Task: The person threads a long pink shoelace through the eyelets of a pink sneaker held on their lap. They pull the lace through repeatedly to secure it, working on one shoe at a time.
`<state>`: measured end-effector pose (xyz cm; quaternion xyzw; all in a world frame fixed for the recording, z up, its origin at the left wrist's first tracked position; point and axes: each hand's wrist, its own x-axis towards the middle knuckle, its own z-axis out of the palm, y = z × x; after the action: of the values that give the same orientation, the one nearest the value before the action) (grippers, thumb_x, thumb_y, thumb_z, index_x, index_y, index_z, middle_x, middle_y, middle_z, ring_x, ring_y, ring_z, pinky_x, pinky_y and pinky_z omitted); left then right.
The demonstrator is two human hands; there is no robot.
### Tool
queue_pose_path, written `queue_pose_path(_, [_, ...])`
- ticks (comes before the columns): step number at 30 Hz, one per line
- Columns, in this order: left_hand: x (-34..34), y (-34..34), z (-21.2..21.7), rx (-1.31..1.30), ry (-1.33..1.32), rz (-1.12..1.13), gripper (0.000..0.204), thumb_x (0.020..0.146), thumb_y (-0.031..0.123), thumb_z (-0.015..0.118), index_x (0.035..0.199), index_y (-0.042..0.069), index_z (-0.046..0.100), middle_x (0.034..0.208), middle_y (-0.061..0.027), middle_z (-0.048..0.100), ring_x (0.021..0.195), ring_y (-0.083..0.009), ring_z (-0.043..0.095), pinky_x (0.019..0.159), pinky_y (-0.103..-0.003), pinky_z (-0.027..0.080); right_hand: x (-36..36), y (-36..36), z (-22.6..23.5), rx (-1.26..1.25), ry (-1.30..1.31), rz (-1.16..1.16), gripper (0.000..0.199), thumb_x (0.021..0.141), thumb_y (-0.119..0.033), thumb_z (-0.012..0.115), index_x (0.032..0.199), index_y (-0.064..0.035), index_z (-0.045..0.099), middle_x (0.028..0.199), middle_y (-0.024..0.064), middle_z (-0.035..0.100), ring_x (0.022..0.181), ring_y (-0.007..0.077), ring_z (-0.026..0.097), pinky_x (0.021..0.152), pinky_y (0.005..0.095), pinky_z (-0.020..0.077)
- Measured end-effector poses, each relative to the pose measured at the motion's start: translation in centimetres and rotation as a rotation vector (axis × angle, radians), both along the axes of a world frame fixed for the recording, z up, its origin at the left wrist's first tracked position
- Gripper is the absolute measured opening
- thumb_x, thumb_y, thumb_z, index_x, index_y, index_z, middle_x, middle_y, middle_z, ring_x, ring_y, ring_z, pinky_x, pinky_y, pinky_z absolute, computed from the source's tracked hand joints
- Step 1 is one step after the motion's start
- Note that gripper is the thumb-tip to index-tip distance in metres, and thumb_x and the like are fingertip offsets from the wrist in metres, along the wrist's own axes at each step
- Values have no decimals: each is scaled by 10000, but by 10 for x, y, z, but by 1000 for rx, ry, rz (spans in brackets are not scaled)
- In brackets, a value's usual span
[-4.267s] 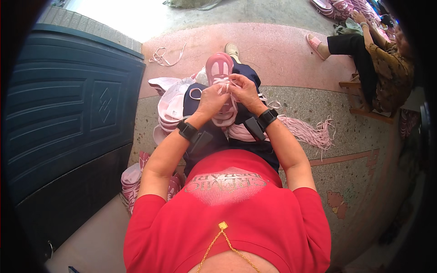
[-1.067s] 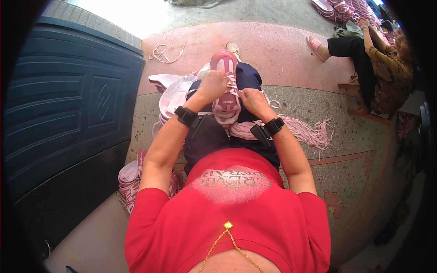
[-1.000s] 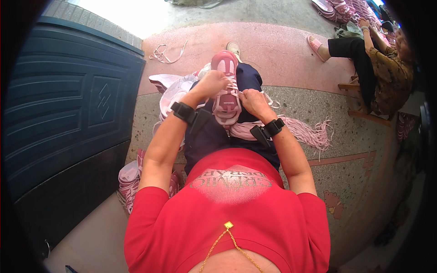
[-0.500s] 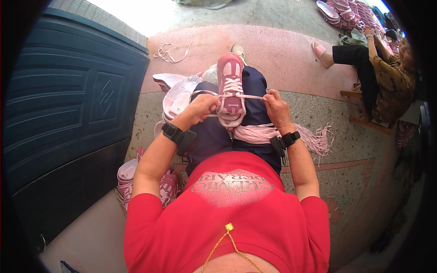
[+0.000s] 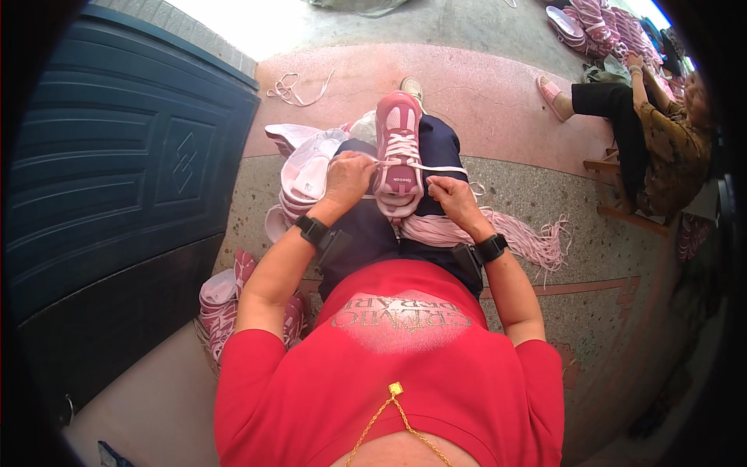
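A pink and white sneaker rests across my thighs, toe pointing away from me, with white lacing up its front. My left hand is closed just left of the shoe, pinching one end of its shoelace. The lace's other end runs right over my dark trouser leg. Below that end, my right hand is closed in a pinch, apart from the shoe. Whatever its fingers hold, if anything, is too small to make out. A bundle of pale pink laces lies across my lap under the right wrist.
White and pink shoe parts are stacked beside my left leg, with more pink shoes nearer me. A blue door stands at left. One loose lace lies on the floor. At right another person sits by a shoe pile.
My right hand has let go of the stretched right lace end and dropped lower, towards me. The lace now drapes over my leg. My left hand keeps its end, pulled in slightly.
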<state>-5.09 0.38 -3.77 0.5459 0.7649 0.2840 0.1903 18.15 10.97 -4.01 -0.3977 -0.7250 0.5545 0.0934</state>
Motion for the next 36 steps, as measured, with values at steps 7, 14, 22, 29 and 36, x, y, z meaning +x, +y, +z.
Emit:
queue_pose_path(7, [0, 11, -4, 120, 270, -90, 107, 799, 152, 645, 797, 51, 679, 888, -89, 639, 1105, -363, 514, 911, -441, 411, -7, -1, -12, 283, 10, -15, 203, 854, -131, 616, 994, 6, 668, 895, 129, 675, 846, 229, 644, 765, 321, 496])
queue_pose_path(14, [7, 18, 11, -7, 517, -184, 51, 747, 140, 625, 744, 110, 667, 811, -41, 614, 946, -283, 530, 770, -413, 411, -23, 7, -12, 778, -136, 12, 136, 805, -134, 582, 832, -35, 671, 1137, 127, 591, 1088, 289, 522, 861, 428, 417])
queue_pose_path(22, [2, 34, 8, -5, 520, -277, 111, 733, 207, 671, 689, 105, 666, 741, -49, 629, 828, -253, 557, 691, -406, 430, -39, 14, -5, 871, -297, 204, 141, 800, -151, 560, 851, -76, 668, 999, 75, 608, 997, 259, 538, 838, 397, 407])
queue_pose_path(29, [34, 12, 18, -24, 391, -23, 256, 772, 302, 676, 797, 47, 668, 779, -103, 647, 819, -285, 568, 687, -410, 448, -45, 15, -2, 970, -406, 258, 123, 772, -178, 586, 826, -118, 680, 860, 38, 606, 907, 220, 541, 789, 367, 398])
queue_pose_path(36, [32, 4, 5, -41, 235, -38, 175, 839, 149, 572, 930, 14, 637, 818, -137, 635, 823, -327, 557, 737, -416, 452, -37, 9, 1, 1001, -289, 110, 170, 790, -278, 646, 750, -116, 674, 785, 36, 574, 839, 216, 523, 722, 378, 374])
